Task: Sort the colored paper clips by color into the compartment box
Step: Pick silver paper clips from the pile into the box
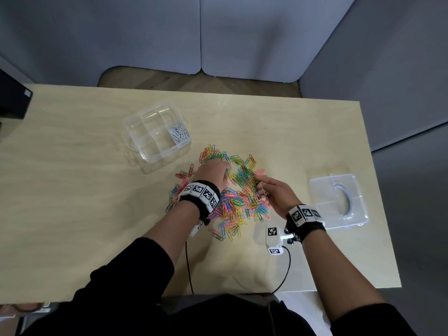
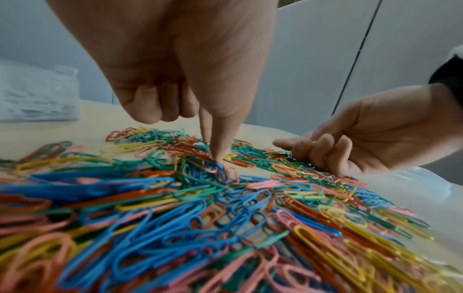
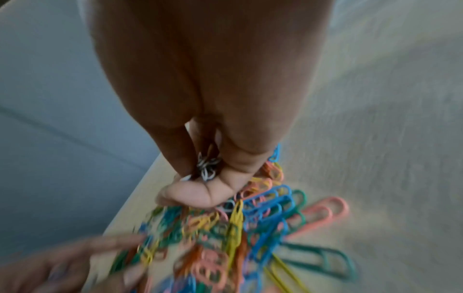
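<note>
The clips lie in a mixed heap in the middle of the surface, and only white clips are already in one compartment of the box, which stands apart from the heap to the far left. The right hand has its fingers clenched on a small bunch of white clips. The left hand points its index finger and thumb down into the heap, the other fingers curled; I cannot tell if it pinches a clip. I think clips may hook together, so wrong colours could come along. The bunch may also slip and fall on the way to the box.
</note>
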Demonstrator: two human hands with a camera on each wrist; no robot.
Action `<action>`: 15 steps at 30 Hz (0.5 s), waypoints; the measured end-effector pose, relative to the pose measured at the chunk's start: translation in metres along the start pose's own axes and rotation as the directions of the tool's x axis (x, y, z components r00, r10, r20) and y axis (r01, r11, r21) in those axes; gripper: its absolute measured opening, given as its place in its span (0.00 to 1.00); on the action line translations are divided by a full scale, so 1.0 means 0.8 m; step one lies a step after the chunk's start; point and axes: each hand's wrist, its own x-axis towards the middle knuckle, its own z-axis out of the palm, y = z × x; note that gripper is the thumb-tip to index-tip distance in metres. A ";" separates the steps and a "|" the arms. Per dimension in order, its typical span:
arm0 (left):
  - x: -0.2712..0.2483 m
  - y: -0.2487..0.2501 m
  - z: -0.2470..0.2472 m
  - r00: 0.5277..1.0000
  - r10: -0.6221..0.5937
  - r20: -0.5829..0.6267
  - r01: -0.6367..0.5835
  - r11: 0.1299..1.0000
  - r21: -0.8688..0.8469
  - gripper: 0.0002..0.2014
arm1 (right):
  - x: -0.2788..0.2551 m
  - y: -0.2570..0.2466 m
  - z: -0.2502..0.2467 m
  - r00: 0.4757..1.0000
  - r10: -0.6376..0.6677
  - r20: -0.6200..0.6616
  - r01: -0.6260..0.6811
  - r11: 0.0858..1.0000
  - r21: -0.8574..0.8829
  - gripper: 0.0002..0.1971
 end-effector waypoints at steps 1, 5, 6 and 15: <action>-0.003 -0.001 0.001 1.000 0.008 -0.018 -0.008 1.000 0.015 0.15 | -0.004 0.002 0.006 0.999 0.025 0.033 -0.024 0.999 -0.042 0.17; -0.014 0.010 0.008 0.971 0.215 0.107 -0.214 0.977 -0.027 0.20 | -0.018 0.011 0.020 0.994 0.062 0.088 -0.062 0.998 -0.001 0.18; -0.017 0.014 0.010 0.952 0.259 0.160 -0.259 0.966 -0.025 0.20 | -0.020 0.008 0.016 0.998 0.047 0.041 -0.052 0.993 0.109 0.17; -0.026 0.009 0.021 0.990 0.144 0.000 -0.144 0.989 0.010 0.14 | -0.036 0.002 -0.017 0.957 -0.286 0.053 0.199 0.512 -0.836 0.08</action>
